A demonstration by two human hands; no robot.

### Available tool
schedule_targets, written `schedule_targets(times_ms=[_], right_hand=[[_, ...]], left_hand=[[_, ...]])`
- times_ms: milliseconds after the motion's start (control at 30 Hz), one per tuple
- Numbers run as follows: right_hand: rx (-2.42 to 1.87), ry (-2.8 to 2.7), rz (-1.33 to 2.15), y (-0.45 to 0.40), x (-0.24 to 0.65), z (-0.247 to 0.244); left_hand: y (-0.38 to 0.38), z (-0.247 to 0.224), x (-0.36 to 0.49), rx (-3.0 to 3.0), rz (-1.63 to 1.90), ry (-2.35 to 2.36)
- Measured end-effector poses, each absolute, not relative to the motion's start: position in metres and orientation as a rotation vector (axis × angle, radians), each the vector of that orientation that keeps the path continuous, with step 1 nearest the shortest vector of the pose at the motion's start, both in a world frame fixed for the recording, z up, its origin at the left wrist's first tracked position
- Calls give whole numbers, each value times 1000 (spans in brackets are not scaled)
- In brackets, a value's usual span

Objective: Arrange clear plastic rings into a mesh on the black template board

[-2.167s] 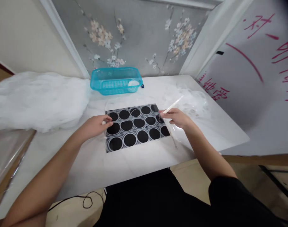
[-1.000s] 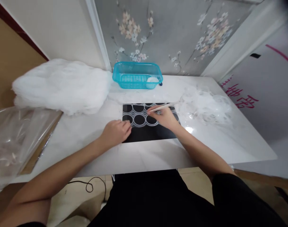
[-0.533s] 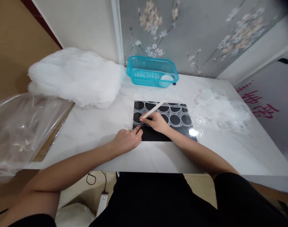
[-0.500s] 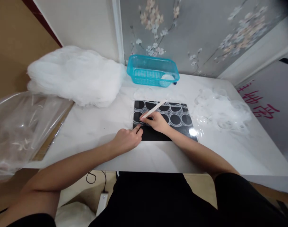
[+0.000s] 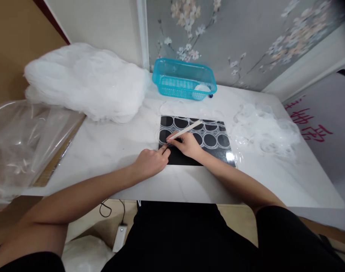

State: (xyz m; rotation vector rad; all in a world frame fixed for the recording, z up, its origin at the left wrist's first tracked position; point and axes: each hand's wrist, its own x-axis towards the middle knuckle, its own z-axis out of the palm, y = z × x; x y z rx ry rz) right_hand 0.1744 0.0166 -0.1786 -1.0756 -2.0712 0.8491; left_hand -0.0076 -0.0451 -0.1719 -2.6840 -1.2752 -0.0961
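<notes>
My right hand [image 5: 186, 144] is closed around a slim white stick-like tool [image 5: 189, 127], whose lower end meets the left part of a black mat [image 5: 186, 158]. On the mat lies a clear sheet with rows of whitish rings [image 5: 210, 140]. My left hand [image 5: 152, 162] rests at the mat's lower left, index finger stretched onto the sheet's edge beside the tool's tip, other fingers curled. Both hands nearly touch there. The exact tip of the tool is too small to make out.
Behind the mat stands a blue plastic basket [image 5: 183, 93] with a white round thing inside. A big white filmy pile [image 5: 87, 81] and a clear plastic bag [image 5: 16, 147] are on the left. Loose clear ring scraps [image 5: 265, 130] lie on the right of the white table [image 5: 291, 185].
The whole view has shifted slightly, with the table a little higher in the picture. Both hands stay at the same spot on the sheet; the white tool tilts a bit flatter.
</notes>
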Motion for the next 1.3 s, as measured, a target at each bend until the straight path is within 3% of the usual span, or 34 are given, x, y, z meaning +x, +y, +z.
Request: schedule_targets(times_ms=[167,533,967,1167,1300], right_hand=[[-904,-2256,634,12,180,-182],[-921,-2181,694,15,181,-185],[-684,-2629,235,52,187,-176],[-1047,-1689,41,146,175,-119],[-1069,-1664,249,114,176,-107]], left_hand=[[-46,-169,-6,-2698,-75,-1426],[-50,-162,-4,-2756,-65,-1652],[-45,-156,-8,-2822,-73,-1831],[-44,-156,-12,-2872,-126,-1807],[-44,-154,-13,-2824,-114,-1795]])
